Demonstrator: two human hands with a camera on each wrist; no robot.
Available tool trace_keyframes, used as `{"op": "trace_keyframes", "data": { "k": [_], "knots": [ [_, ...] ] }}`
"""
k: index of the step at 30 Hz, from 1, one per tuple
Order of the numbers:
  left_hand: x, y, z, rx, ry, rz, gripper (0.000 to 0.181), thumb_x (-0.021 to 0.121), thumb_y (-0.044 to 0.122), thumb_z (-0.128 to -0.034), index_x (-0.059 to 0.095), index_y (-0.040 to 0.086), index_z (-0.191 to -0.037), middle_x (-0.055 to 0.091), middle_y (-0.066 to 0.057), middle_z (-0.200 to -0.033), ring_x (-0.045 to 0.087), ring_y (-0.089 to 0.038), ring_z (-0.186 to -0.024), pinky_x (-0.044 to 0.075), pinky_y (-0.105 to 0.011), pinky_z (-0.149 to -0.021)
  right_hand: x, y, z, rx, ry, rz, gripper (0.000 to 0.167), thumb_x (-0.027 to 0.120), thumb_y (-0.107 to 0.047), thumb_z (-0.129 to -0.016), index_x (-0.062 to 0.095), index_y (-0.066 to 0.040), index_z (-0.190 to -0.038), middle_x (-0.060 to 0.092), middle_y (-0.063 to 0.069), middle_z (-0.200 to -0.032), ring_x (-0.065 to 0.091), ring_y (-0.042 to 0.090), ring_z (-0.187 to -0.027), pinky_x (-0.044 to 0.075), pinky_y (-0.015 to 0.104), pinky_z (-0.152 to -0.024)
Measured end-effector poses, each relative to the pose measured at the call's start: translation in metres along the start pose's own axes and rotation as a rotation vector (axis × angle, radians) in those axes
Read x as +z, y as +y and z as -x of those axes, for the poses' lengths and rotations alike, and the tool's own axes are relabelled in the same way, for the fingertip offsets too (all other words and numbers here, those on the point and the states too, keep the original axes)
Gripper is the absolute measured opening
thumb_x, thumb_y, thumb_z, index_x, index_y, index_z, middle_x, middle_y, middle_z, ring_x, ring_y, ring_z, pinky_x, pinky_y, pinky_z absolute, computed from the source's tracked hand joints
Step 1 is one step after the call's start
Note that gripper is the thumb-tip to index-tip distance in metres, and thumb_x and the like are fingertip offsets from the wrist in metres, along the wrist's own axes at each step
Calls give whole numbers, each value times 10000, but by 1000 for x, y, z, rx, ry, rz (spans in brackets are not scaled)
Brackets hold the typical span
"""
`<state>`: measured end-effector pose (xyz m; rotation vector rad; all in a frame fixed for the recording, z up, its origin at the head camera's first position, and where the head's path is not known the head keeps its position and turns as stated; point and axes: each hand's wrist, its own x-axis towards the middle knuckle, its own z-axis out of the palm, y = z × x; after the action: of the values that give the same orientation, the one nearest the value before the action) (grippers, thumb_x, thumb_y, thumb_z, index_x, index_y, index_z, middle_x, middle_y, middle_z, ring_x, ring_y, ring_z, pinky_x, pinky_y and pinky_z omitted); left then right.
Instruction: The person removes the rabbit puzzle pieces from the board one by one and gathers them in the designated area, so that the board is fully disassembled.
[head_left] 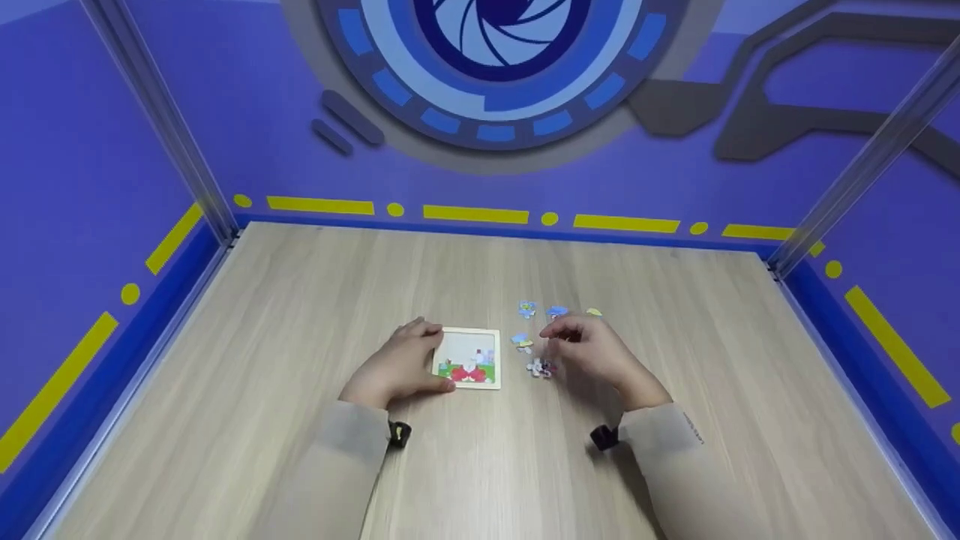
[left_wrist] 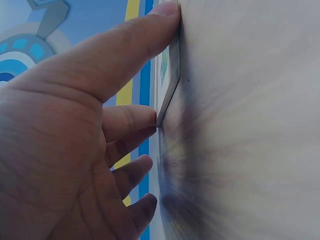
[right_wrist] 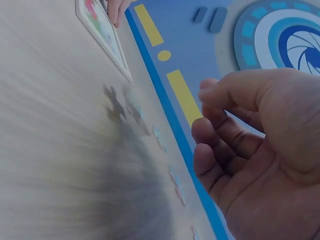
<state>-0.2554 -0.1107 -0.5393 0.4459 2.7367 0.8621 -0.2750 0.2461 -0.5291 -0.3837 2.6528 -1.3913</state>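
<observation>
My left hand [head_left: 400, 361] grips a small square jigsaw tray [head_left: 497, 367] by its left side, thumb at the near edge and fingers at the far corner. Red, green and white pieces fill the lower part of the tray's picture [head_left: 469, 373]; its upper part is pale. To the right, my right hand [head_left: 596, 354] hovers over loose jigsaw pieces, fingers loosely bent. Nothing shows between its thumb and fingers in the right wrist view. Below it lies a whitish piece [head_left: 537, 367], with a blue-and-yellow piece [head_left: 522, 340] farther back.
Farther back on the wooden table [head_left: 322, 300] lie a blue piece [head_left: 527, 308], another blue piece [head_left: 557, 310] and a yellowish piece [head_left: 594, 312], partly behind the right hand. Blue-purple panels [head_left: 247, 142] enclose the table's back and sides.
</observation>
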Motion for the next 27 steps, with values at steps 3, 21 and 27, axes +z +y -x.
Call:
{"op": "trace_keyframes", "data": {
  "k": [3, 21, 27],
  "knots": [
    [-1, 0, 0, -4, -3, -2, 992, 980, 387, -896, 510, 10, -1684, 439, -82, -1813, 216, -368, -1778, 243, -555, -1460, 1, 3, -2, -4, -1, -11, 209, 706, -45, -1047, 839, -34, -1208, 762, 116, -1200, 592, 193, -1011, 517, 240, -843],
    [0, 1, 1, 7, -5, 5, 991, 984, 376, -890, 515, -8, -1675, 445, -112, -1807, 223, -379, -1774, 232, -559, -1463, 9, 5, -2, -55, -64, 40, 216, 789, -80, -1022, 846, -47, -1228, 735, 78, -1104, 619, 189, -971, 536, 253, -799],
    [-2, 2, 1, 2, 0, -3, 981, 998, 360, -869, 544, -1, -1659, 466, -103, -1796, 238, -396, -1769, 256, -582, -1453, 14, -1, -2, -85, -53, 49, 223, 805, -97, -1018, 849, -55, -1232, 777, 116, -1142, 626, 186, -958, 538, 245, -800]
  ]
}}
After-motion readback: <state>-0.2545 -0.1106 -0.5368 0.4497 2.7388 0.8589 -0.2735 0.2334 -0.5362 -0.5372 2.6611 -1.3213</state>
